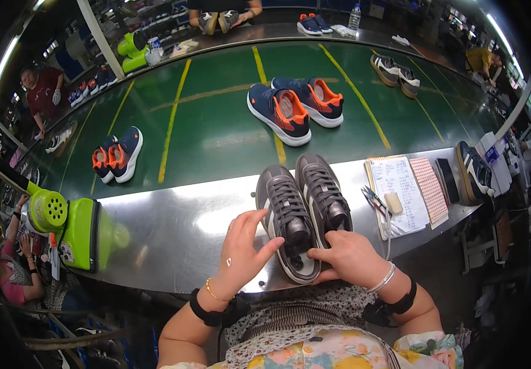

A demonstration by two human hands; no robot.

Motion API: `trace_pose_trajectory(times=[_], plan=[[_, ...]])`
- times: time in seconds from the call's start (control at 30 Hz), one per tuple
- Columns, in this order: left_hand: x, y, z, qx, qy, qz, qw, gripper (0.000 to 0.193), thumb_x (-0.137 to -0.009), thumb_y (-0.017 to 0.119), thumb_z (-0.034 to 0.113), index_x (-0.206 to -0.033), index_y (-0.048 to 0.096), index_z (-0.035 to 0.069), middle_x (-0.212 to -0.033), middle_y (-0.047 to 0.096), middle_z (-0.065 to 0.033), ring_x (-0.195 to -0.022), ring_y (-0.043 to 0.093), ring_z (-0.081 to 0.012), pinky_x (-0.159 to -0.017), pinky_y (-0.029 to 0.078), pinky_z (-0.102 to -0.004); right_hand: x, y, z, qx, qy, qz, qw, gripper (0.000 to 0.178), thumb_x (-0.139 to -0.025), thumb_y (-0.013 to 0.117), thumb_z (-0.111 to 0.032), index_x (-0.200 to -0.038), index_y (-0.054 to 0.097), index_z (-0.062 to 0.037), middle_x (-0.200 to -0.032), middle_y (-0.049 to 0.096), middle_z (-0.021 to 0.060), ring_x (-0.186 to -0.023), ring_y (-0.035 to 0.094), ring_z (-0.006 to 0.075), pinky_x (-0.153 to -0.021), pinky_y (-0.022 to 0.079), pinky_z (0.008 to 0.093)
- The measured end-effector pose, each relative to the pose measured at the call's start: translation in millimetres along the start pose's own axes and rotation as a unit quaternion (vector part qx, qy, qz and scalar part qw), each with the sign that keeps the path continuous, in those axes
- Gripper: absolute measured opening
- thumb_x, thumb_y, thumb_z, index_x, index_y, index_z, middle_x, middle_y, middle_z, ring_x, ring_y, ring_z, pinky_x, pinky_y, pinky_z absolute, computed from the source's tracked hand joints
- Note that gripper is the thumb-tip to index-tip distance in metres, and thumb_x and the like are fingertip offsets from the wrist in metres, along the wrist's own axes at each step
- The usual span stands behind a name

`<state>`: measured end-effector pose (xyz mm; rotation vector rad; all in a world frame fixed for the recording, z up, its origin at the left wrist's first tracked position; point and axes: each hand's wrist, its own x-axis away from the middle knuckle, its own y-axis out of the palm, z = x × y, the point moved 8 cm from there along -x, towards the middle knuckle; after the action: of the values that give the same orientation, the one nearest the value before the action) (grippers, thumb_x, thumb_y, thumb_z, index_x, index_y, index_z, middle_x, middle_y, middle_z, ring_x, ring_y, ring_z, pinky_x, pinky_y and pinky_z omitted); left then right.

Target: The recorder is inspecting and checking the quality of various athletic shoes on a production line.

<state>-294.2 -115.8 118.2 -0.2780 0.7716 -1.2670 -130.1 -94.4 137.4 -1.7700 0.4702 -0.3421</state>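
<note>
On the steel bench, left hand is spreading against brown sneakers, right hand pinching one heel; beyond the bench, a green belt is bearing navy sneakers.

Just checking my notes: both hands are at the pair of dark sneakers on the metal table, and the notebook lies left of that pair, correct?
No: in the head view, the notebook lies right of the dark sneakers. The rest stands: left hand and right hand are at that pair on the table.
</note>
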Motion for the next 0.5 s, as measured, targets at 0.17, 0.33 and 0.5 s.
trace_pose_trajectory(times=[0.17,0.33,0.5], plan=[[-29,7,28,-0.034,0.102,-0.050,0.993,0.050,-0.070,0.070,0.015,-0.114,0.052,0.000,-0.116,0.051,-0.0162,-0.109,0.047,-0.0332,-0.095,0.038,-0.0396,-6,0,-9,-0.013,0.021,-0.005,1.000,0.045,-0.062,0.071,-0.046,-0.097,0.065,-0.0185,-0.074,0.051,0.0077,-0.071,0.058,0.0250,-0.059,0.046,0.0345],[-40,13,43,-0.121,0.156,-0.120,0.973,0.050,-0.062,0.062,0.003,-0.112,0.054,-0.002,-0.111,0.055,-0.0181,-0.103,0.052,-0.0348,-0.092,0.042,-0.0411,-11,-10,-16,-0.015,0.024,-0.017,0.999,0.046,-0.065,0.067,-0.053,-0.094,0.066,-0.0162,-0.069,0.054,0.0072,-0.067,0.059,0.0244,-0.057,0.047,0.0344],[-57,12,45,-0.167,0.154,-0.179,0.957,0.044,-0.063,0.061,0.002,-0.107,0.056,-0.001,-0.103,0.060,-0.0169,-0.097,0.056,-0.0332,-0.085,0.046,-0.0388,-18,-24,-21,-0.010,0.013,0.003,1.000,0.048,-0.068,0.064,-0.055,-0.094,0.065,-0.0143,-0.067,0.052,0.0046,-0.065,0.059,0.0236,-0.056,0.046,0.0336]])
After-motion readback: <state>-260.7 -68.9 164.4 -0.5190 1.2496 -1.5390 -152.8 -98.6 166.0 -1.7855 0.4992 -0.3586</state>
